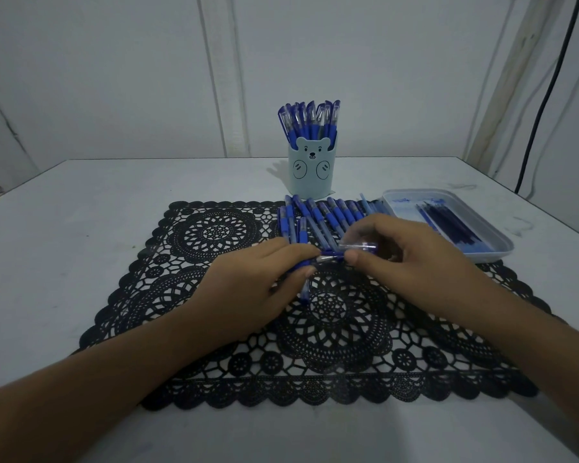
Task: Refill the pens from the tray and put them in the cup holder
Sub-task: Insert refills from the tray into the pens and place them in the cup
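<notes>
Fingertip work is what this step calls for. The left hand (248, 282) pinches the blue grip end of a pen (328, 257), and the right hand (398, 259) pinches its clear barrel (358, 246) between thumb and curled fingers. Both hands are closed on the pen, and the joint sits in the small gap between them. Whether the halves are being joined or parted cannot be told.

Either way, it looks best to keep the two halves in one straight line and turn gently with the fingertips. A sideways bend could kink the thin refill or cross the thread. Another blue piece pokes out below the left hand; what it is cannot be told.

The pen hovers just above the black lace placemat (214, 235). Loose pens (321, 215) lie in a row just behind the hands. Refills (448, 222) lie in the tray (502, 242) to the right, near the right hand. The bear-faced cup holder (311, 172), already crowded with pens, stands beyond the row on the table (81, 212).
</notes>
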`<state>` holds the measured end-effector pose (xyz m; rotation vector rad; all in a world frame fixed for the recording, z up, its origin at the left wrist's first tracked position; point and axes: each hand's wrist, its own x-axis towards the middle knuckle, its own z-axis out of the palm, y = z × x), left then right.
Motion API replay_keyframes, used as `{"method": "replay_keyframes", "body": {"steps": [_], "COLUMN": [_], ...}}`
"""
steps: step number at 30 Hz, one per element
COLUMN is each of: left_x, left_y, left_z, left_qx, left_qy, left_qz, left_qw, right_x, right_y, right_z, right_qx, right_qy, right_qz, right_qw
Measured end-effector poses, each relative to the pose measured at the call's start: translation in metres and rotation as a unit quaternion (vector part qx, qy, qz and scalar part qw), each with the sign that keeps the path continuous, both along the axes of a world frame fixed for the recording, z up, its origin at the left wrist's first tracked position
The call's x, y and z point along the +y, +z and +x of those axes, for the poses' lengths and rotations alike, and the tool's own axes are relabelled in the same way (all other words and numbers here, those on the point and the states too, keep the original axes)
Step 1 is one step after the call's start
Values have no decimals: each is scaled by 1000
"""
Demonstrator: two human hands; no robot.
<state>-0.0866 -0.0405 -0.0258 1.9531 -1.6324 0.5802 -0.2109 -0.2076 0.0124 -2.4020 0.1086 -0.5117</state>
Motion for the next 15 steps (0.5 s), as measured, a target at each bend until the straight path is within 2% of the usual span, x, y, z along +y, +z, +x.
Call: {"method": "replay_keyframes", "body": {"steps": [6,9,15], "left_x": [-1,-2,-3], "left_y": [-1,0,1], "left_z": [1,0,-3], "left_qx": [25,24,40], "left_qy": [9,10,-39], "left_qz": [1,8,38], "left_qw": [1000,1000,998], "right_x": [-3,1,5], "right_y": [1,-1,-11], "right_z": [0,0,3], "right_qx": [-10,-13,-9], "right_qy": [-8,3,48], "right_qz": [34,19,21], "right_qw": [999,1000,999]}}
